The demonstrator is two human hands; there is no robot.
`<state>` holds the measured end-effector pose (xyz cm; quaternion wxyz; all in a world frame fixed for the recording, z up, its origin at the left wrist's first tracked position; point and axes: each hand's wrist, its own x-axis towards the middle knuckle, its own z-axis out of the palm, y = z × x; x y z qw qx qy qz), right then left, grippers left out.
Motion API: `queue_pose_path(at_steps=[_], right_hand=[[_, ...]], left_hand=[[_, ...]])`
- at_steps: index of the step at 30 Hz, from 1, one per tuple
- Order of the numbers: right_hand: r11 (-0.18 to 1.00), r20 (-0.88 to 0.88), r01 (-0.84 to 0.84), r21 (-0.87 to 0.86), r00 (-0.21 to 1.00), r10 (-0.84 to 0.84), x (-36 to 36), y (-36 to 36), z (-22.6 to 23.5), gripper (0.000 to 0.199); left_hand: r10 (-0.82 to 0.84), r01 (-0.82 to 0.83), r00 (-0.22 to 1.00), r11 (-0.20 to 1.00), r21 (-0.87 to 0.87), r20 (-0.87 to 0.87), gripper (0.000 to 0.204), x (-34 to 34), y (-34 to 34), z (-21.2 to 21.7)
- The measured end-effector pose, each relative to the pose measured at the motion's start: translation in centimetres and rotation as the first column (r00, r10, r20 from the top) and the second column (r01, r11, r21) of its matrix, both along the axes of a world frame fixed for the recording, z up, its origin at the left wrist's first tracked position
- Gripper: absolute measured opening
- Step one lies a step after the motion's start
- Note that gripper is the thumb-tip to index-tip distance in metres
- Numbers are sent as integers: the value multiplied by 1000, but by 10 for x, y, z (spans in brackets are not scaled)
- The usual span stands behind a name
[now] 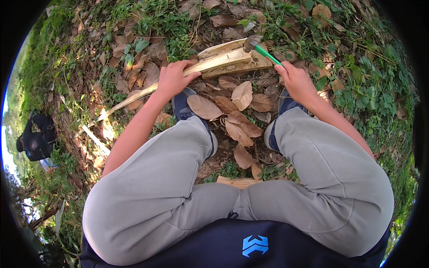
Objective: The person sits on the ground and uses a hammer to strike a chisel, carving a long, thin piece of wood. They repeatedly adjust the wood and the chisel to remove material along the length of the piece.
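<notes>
The long pale split strip of wood lies slantwise over a pale wooden block on the leaf-strewn ground, left hand fingers clenched around it, right hand fingers grasping a green-handled hammer resting at the block's far edge, seemingly mid-hammering; a steady strip matters next.

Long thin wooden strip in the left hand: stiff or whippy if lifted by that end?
The long thin wooden strip probably flexes slightly: it is slender and long. Likely light for its length. It looks flat, so it should not roll. The left hand grips it near the wooden block.
</notes>
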<state>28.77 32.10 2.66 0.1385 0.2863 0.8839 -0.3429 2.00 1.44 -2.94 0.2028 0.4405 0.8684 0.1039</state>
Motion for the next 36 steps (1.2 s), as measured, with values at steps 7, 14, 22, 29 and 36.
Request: queue_pose_path(at_steps=[7,14,22,29,36], right_hand=[[1000,-8,-3,-4,1000,3,2,0,-1,43],[999,-40,-4,-53,999,2,3,2,1,42],[994,-143,-112,-16,984,108,1,-6,9,37],[996,-150,-68,49,986,75,-1,-10,14,38],[990,-54,-76,119,995,83,5,-10,-5,36]], left_hand=[[-22,25,998,998,-58,50,51,-3,6,13],[11,-10,998,1000,-24,60,45,-6,2,4],[79,-78,996,997,6,-41,44,0,3,11],[115,-114,989,993,10,-92,43,1,2,3],[122,-117,988,991,59,-99,40,7,2,-2]])
